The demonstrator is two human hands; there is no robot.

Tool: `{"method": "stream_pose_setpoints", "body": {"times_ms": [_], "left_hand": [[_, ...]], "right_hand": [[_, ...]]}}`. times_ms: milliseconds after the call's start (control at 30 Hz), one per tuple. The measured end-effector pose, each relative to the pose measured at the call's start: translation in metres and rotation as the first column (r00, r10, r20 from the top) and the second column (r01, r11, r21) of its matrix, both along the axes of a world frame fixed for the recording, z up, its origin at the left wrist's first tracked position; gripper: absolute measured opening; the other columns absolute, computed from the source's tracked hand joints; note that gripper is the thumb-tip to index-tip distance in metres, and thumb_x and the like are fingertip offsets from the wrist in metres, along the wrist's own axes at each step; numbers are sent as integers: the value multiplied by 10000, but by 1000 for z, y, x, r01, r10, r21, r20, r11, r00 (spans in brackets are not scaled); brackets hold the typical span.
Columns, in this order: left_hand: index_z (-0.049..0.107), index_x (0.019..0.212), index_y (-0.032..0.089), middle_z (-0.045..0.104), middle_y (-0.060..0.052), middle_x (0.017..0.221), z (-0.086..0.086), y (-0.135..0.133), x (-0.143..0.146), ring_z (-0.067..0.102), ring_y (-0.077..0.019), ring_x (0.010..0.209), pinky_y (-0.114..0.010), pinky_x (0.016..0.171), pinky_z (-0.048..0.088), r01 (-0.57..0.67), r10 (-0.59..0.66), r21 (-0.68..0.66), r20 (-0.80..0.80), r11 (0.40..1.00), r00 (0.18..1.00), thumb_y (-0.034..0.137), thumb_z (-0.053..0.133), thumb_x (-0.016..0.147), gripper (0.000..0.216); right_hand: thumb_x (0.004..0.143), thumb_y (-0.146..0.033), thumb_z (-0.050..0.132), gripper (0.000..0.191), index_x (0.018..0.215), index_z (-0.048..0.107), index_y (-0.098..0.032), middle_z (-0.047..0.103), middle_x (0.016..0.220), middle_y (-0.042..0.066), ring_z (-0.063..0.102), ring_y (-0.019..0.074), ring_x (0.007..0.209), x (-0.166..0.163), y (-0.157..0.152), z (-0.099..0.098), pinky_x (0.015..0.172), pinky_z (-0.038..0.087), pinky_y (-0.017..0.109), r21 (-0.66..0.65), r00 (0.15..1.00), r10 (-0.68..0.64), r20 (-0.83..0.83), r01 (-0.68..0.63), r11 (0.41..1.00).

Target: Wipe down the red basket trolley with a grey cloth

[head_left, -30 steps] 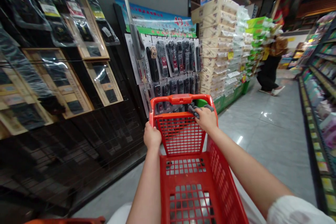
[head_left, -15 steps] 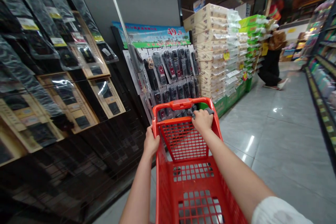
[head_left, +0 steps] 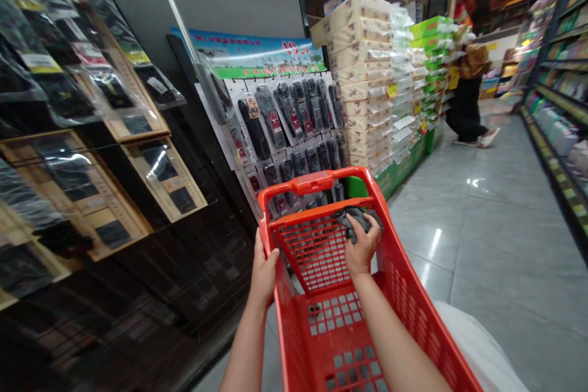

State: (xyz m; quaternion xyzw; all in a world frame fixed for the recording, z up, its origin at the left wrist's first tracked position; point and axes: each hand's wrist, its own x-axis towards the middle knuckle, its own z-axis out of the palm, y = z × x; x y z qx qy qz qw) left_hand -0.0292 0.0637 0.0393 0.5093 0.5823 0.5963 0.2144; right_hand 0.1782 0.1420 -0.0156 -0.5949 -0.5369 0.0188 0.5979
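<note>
A red plastic shopping cart (head_left: 316, 343) stands before me, its basket seen from above. My left hand (head_left: 264, 269) is closed around the left rim, just below the corner of the handle frame. In my right hand (head_left: 362, 242) is a bunched dark grey cloth (head_left: 356, 220). The hand presses it against the upper right of the cart's mesh flap (head_left: 316, 251), just under the flap's top edge. Part of the cloth is hidden by the fingers.
Hanging belts and boxed sets (head_left: 165, 171) line the dark wall on the left. Ahead is a rack of packaged black belts (head_left: 298, 110), then stacked cartons (head_left: 362, 73). A person (head_left: 471, 92) walks in the aisle. Shelves (head_left: 560, 110) run along the right.
My right hand has moved the cloth from the handle bar area down onto the mesh flap. The left hand keeps its hold on the rim. My view has shifted slightly right.
</note>
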Motion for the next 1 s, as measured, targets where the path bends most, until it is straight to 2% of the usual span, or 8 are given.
{"method": "stream_pose_setpoints", "body": {"times_ms": [200, 533, 600, 667, 733, 767, 867, 1000], "left_hand": [[271, 1510, 245, 268, -4, 1591, 0, 4, 3, 238, -184, 1461, -316, 1195, 205, -13, 13, 3, 1, 1000, 1000, 253, 531, 830, 728], [166, 1536, 291, 310, -5, 1572, 4, -2, 16, 407, -202, 1380, -313, 1084, 414, 6, 18, -93, 257, 996, 966, 403, 406, 945, 648], [160, 1539, 279, 304, -6, 1573, 5, -2, 14, 398, -199, 1386, -307, 1094, 400, -7, 34, -99, 269, 995, 963, 372, 427, 936, 666], [171, 1538, 264, 304, -12, 1573, 5, -2, 12, 380, -198, 1396, -302, 1106, 383, -16, 40, -91, 265, 996, 963, 354, 457, 921, 686], [205, 1532, 259, 307, -14, 1572, 6, -2, 10, 355, -202, 1410, -304, 1120, 364, -26, 44, -77, 248, 997, 968, 348, 486, 908, 691], [224, 1528, 259, 306, -12, 1572, 7, -2, 10, 339, -205, 1418, -304, 1125, 357, -34, 51, -75, 234, 997, 971, 346, 500, 902, 690], [244, 1523, 271, 299, -1, 1575, 7, -2, 9, 322, -218, 1426, -313, 1125, 359, -43, 61, -89, 213, 995, 975, 346, 517, 895, 689], [203, 1532, 271, 290, -12, 1580, 6, -2, 11, 356, -221, 1409, -335, 1120, 371, 2, 18, -76, 261, 997, 965, 346, 492, 906, 694]], "right_hand": [[799, -150, 410, 483, 1248, 580, -191, 519, 1172, 155, 476, 298, 1138, -3, 8, -12, 967, 376, 442, -130, 986, -98, -133, 81, 988], [881, -180, 412, 405, 1169, 683, -269, 492, 1266, 128, 425, 305, 1148, -81, -11, 17, 952, 352, 421, -291, 981, 104, 162, -53, 955], [890, -197, 448, 404, 1207, 653, -343, 493, 1310, 86, 409, 287, 1168, -97, -18, 17, 936, 364, 408, -293, 892, 303, 335, -207, 934], [913, -228, 462, 376, 1194, 638, -403, 501, 1344, 31, 400, 254, 1184, -106, -23, 16, 932, 363, 398, -290, 711, 485, 509, -389, 874], [932, -247, 453, 342, 1158, 643, -420, 508, 1363, -7, 398, 228, 1191, -104, -24, 15, 952, 341, 410, -289, 587, 549, 595, -481, 828], [933, -240, 452, 338, 1143, 649, -419, 513, 1365, -17, 397, 223, 1194, -98, -23, 14, 966, 326, 419, -289, 581, 549, 601, -482, 827], [897, -185, 468, 371, 1119, 669, -404, 527, 1342, -16, 380, 237, 1210, -63, -13, 12, 979, 306, 422, -286, 719, 461, 521, -362, 887], [851, -127, 411, 425, 1139, 684, -282, 514, 1287, 88, 393, 280, 1196, -8, 4, 7, 965, 331, 405, -238, 958, 95, 272, -29, 971]]}}
